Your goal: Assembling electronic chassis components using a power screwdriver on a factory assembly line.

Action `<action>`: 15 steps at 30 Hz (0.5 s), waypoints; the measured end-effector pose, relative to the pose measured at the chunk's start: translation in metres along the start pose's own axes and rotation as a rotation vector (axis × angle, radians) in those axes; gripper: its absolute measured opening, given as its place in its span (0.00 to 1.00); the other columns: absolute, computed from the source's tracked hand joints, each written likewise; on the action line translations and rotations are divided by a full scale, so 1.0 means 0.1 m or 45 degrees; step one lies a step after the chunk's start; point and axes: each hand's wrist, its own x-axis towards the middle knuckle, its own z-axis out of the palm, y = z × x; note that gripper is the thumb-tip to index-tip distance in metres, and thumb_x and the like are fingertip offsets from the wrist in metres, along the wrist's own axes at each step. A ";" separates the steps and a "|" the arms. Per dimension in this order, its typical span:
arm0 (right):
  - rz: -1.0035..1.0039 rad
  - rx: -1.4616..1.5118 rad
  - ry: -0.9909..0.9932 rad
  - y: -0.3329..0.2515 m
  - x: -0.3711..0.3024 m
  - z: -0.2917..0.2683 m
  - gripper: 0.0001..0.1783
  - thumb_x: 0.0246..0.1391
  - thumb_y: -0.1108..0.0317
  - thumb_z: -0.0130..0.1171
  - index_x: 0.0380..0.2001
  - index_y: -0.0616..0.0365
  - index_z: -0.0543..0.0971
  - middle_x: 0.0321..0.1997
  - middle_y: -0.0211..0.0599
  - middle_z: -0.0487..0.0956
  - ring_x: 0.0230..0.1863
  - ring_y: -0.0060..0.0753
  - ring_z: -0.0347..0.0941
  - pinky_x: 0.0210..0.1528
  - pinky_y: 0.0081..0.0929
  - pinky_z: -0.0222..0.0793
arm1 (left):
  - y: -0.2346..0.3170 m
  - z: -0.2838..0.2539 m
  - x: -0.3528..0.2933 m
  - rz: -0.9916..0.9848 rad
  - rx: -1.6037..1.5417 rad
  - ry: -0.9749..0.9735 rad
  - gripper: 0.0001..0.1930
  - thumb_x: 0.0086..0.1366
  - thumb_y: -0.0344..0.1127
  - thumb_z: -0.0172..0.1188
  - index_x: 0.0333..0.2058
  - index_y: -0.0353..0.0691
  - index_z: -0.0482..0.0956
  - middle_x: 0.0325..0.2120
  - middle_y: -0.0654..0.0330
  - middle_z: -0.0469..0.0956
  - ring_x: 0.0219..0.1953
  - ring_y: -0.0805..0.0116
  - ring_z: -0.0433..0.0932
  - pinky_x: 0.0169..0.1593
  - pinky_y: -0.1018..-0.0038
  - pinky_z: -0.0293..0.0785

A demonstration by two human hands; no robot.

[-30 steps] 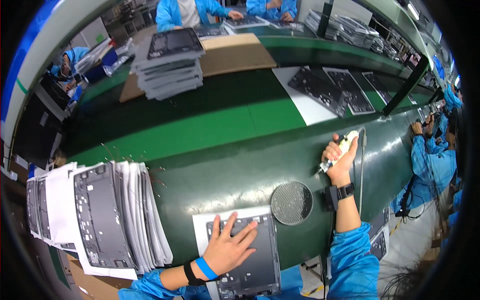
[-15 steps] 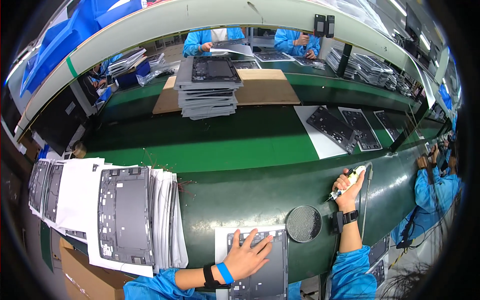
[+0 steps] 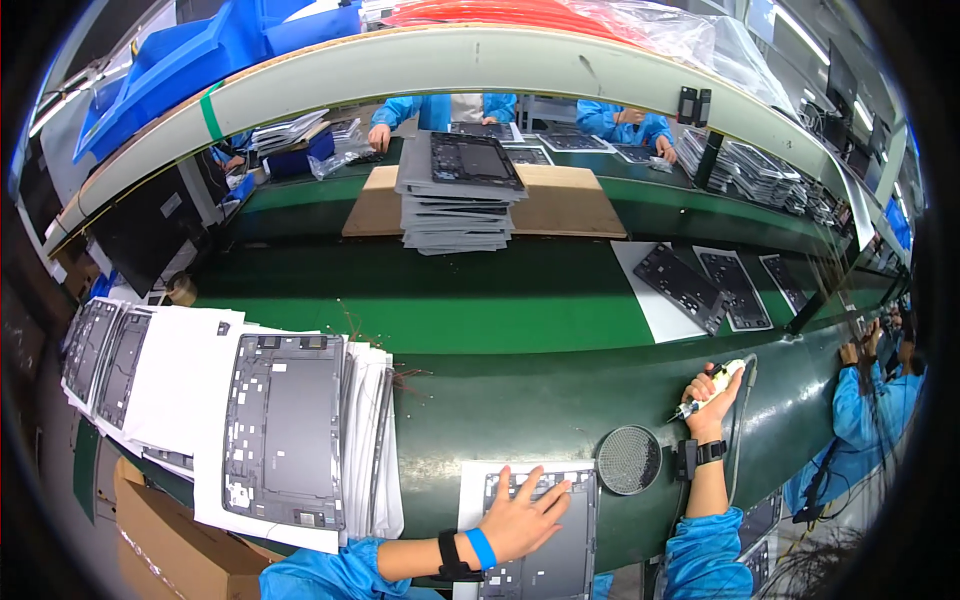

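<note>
My left hand lies with fingers spread on a dark grey device back panel, which rests on a white sheet at the front edge of the bench. Small white and black pieces dot the panel's border. To the right, my right hand is raised above the bench, its fingers wrapped round a slim white pen-shaped tool. A thin pointed tip sticks out of the tool toward the left, and a grey cord runs down from its back end. Between the hands sits a round dish with a mesh-like surface.
At left stands a stack of similar panels interleaved with white paper. Another stack rises beyond the green bench. More panels lie at far right. A shelf beam crosses overhead. Co-workers in blue sleeves work nearby.
The whole view has shifted, so the bench things appear a little farther right and lower. My left hand stays on the panel and my right hand still grips the tool. A co-worker's hands opposite have moved apart.
</note>
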 end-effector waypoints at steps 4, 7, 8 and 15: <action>-0.044 -0.050 0.026 0.00 -0.02 0.01 0.36 0.51 0.30 0.51 0.31 0.58 0.74 0.11 0.20 0.54 0.12 0.16 0.49 0.15 0.17 0.50 | -0.03 0.02 0.02 0.007 -0.019 0.030 0.22 0.62 0.50 0.56 0.51 0.45 0.72 0.60 0.65 0.64 0.61 0.48 0.61 0.53 0.33 0.57; -0.014 0.005 -0.032 -0.04 0.02 -0.08 0.36 0.52 0.30 0.51 0.31 0.58 0.74 0.11 0.20 0.54 0.12 0.17 0.50 0.15 0.17 0.50 | -0.06 0.02 0.04 0.010 -0.026 0.035 0.22 0.62 0.50 0.56 0.50 0.46 0.72 0.60 0.65 0.64 0.60 0.49 0.61 0.52 0.33 0.57; -0.014 0.025 -0.009 0.00 0.01 -0.07 0.35 0.52 0.31 0.51 0.31 0.58 0.74 0.11 0.20 0.54 0.12 0.17 0.49 0.15 0.17 0.50 | -0.07 0.01 0.01 0.010 -0.023 0.029 0.22 0.61 0.50 0.57 0.50 0.46 0.72 0.60 0.65 0.64 0.60 0.48 0.61 0.52 0.33 0.57; 0.028 0.015 0.005 -0.01 0.04 0.04 0.36 0.51 0.31 0.52 0.31 0.59 0.74 0.11 0.20 0.54 0.12 0.17 0.49 0.15 0.16 0.48 | -0.07 0.03 -0.01 0.006 -0.028 0.071 0.22 0.61 0.50 0.57 0.50 0.46 0.73 0.60 0.64 0.64 0.60 0.47 0.62 0.52 0.33 0.57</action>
